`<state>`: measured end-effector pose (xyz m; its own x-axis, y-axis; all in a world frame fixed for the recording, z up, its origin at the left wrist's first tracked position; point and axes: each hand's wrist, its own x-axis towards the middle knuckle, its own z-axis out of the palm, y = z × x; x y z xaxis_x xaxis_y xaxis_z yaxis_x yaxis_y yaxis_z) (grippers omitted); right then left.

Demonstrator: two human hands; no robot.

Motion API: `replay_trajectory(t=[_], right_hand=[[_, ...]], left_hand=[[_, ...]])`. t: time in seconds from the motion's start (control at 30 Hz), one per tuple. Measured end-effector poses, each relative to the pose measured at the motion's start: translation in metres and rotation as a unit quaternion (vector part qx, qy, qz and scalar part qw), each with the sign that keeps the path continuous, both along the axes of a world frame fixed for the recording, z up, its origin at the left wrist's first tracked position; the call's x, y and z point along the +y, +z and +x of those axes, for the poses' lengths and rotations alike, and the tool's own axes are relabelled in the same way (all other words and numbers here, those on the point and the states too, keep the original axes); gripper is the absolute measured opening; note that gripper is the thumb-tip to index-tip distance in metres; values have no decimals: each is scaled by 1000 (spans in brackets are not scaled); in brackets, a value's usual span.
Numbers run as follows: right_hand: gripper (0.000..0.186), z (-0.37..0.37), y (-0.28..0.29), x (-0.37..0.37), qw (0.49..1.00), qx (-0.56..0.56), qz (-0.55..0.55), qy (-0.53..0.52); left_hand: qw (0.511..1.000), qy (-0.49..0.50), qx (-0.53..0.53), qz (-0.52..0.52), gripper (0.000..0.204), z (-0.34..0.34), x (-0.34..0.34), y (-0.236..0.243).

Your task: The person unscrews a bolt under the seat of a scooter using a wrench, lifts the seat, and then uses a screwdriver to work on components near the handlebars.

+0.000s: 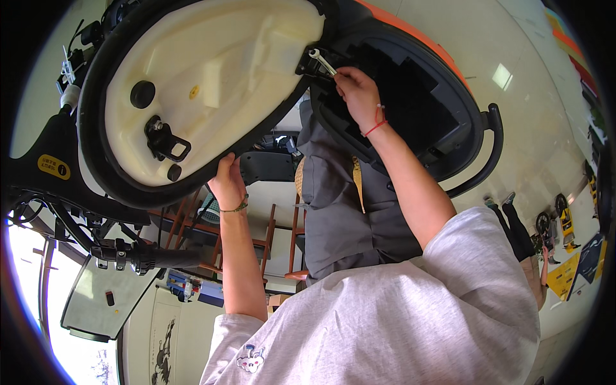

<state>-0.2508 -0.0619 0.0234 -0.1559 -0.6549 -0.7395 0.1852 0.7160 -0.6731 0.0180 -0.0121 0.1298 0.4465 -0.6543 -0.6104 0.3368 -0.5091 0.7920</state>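
Grey T-shirt [385, 314] nearest. Left hand [226, 184] grasps scooter seat [244, 80] edge; right hand [359, 94] pinches wrench [326, 63] at hinge [302, 64]: likely bolt-turning; next, seat squarely.

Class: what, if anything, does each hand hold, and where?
The right hand holds a wrench by its lower end; the left hand touches the seat's edge, grip unclear.

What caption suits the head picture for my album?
Right hand holds a wrench at the hinge; left hand touches the raised seat.
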Motion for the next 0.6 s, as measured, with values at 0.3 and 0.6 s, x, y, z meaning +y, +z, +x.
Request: replay_trajectory(t=[0.3, 0.6], right_hand=[[20, -9, 20, -13, 961, 229, -76, 135], [16, 8, 20, -11, 990, -108, 82, -37]], left_hand=[[1000, -7, -5, 1, 39, 0, 0, 3], [1000, -6, -9, -2, 41, 1, 1, 2]])
